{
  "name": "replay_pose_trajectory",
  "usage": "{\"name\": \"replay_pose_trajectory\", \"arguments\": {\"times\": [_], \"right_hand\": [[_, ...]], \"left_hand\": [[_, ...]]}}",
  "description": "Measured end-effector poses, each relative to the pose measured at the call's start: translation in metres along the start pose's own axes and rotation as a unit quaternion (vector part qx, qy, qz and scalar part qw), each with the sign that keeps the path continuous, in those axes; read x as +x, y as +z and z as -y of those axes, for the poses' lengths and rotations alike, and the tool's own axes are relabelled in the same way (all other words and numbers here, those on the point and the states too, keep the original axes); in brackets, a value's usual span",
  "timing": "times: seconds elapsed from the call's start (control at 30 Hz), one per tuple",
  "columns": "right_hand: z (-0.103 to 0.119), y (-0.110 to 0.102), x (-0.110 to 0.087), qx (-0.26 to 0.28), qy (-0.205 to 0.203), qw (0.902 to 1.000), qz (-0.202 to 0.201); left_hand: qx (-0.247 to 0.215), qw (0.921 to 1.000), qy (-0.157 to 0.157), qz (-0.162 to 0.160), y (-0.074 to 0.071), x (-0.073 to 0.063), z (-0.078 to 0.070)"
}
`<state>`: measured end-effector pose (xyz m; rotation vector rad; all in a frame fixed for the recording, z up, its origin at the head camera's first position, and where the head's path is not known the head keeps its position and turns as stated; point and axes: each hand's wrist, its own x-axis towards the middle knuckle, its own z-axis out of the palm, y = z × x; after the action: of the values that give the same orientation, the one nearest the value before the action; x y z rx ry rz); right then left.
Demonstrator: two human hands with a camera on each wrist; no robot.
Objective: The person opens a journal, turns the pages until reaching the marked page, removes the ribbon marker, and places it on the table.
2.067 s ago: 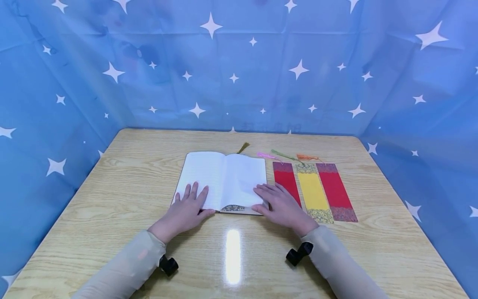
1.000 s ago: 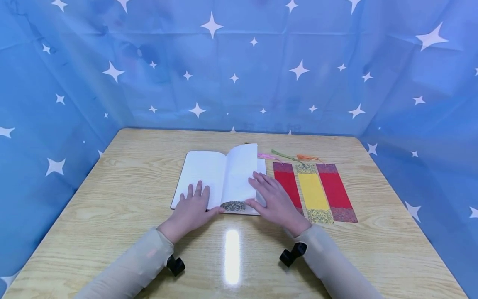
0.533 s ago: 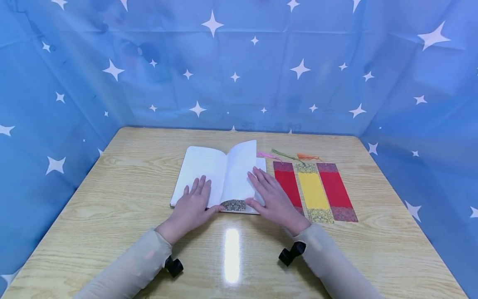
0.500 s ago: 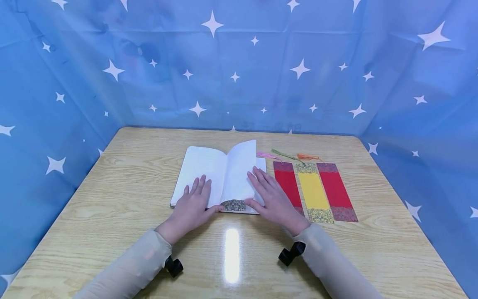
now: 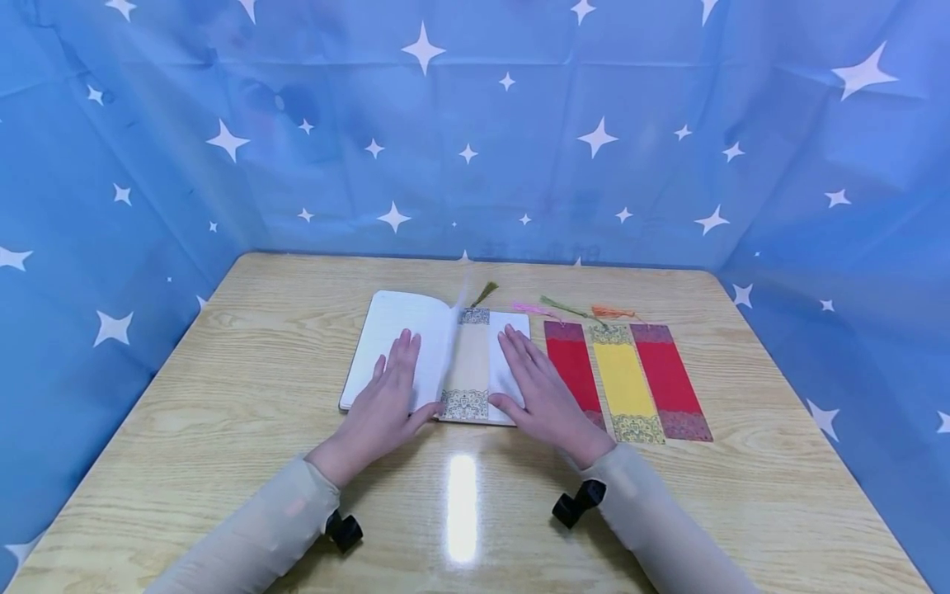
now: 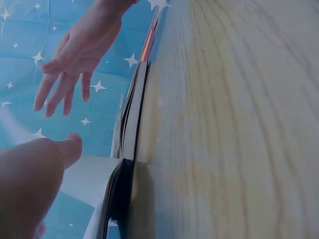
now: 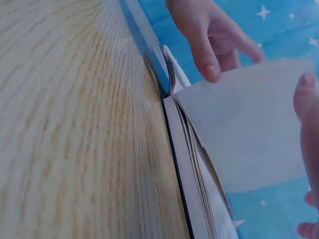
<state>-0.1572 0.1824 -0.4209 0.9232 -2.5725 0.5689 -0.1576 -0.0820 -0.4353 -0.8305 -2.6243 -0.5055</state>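
An open notebook (image 5: 386,320) lies in the middle of the table in the head view. One of its pages (image 7: 244,134) stands up near the spine, blurred at its top edge in the head view. Beneath it, on the right-hand side, a cream bookmark (image 5: 469,359) with patterned ends is exposed, its olive tassel (image 5: 486,293) past the far edge. My left hand (image 5: 380,412) rests on the left page, fingers straight, thumb by the spine's near end. Over the right page is my right hand (image 5: 545,404), fingers extended, its thumb near the bookmark's lower end. Neither hand grips anything.
To the notebook's right lie a red bookmark (image 5: 567,355), a yellow bookmark (image 5: 625,379) and another red bookmark (image 5: 671,379), with pink, green and orange tassels beyond their far ends. A blue star-patterned curtain (image 5: 519,115) surrounds the wooden table (image 5: 260,355).
The page beside my right hand has lifted and swung left to stand near the spine, uncovering the cream bookmark. My left hand's fingers have drawn closer together; the right hand has barely moved.
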Motion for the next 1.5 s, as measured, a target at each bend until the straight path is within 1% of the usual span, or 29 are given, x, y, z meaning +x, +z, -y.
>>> {"name": "replay_pose_trajectory", "arguments": {"times": [0.1,0.17,0.27,0.37,0.47,0.53,0.6,0.67,0.73,0.77,0.87,0.93,1.03,1.17,1.3,1.4,1.5], "right_hand": [[0.0,0.001,-0.002,0.007,0.024,0.9996,0.01],[0.0,0.002,-0.003,0.012,0.041,0.9989,0.017],[-0.001,0.003,-0.005,0.02,0.069,0.997,0.027],[-0.001,0.002,-0.005,0.032,0.092,0.9947,0.034],[-0.001,0.001,-0.004,0.052,0.117,0.991,0.04],[-0.001,0.0,-0.004,0.072,0.142,0.9864,0.04],[0.0,-0.001,-0.004,0.094,0.171,0.98,0.04],[0.001,-0.002,-0.004,0.116,0.196,0.9731,0.036],[0.002,-0.003,-0.005,0.129,0.212,0.9683,0.03],[0.001,-0.003,-0.006,0.133,0.214,0.9673,0.027],[-0.001,-0.001,-0.007,0.139,0.211,0.9675,0.015],[-0.002,0.0,-0.007,0.136,0.206,0.9692,0.01],[-0.003,0.0,-0.008,0.12,0.198,0.9727,0.007],[-0.002,-0.001,-0.007,0.106,0.2,0.9739,0.011],[-0.002,-0.001,-0.006,0.098,0.205,0.9736,0.02],[-0.003,0.0,-0.006,0.091,0.206,0.974,0.024],[-0.004,0.001,-0.005,0.087,0.207,0.9741,0.025]], "left_hand": [[-0.015,0.9983,0.019,-0.054,0.0,-0.001,0.001],[-0.021,0.9945,0.035,-0.096,0.0,0.0,0.001],[-0.022,0.9849,0.063,-0.16,0.0,0.001,0.003],[-0.011,0.9745,0.083,-0.208,0.0,0.002,0.006],[0.019,0.9677,0.089,-0.235,0.0,0.003,0.009],[0.036,0.9658,0.088,-0.241,0.0,0.002,0.01],[0.051,0.966,0.084,-0.239,-0.001,0.002,0.01],[0.057,0.9693,0.073,-0.227,-0.001,0.002,0.011],[0.066,0.9751,0.057,-0.204,-0.002,0.001,0.011],[0.073,0.9778,0.048,-0.19,-0.003,0.0,0.011],[0.092,0.9865,0.018,-0.134,-0.006,-0.003,0.011],[0.11,0.9887,0.002,-0.102,-0.008,-0.004,0.012],[0.133,0.9891,-0.014,-0.062,-0.009,-0.006,0.014],[0.14,0.9892,-0.041,-0.012,-0.009,-0.008,0.017],[0.134,0.9882,-0.066,0.032,-0.011,-0.01,0.018],[0.123,0.9878,-0.074,0.061,-0.012,-0.01,0.019],[0.105,0.9861,-0.082,0.099,-0.012,-0.01,0.019]]}}
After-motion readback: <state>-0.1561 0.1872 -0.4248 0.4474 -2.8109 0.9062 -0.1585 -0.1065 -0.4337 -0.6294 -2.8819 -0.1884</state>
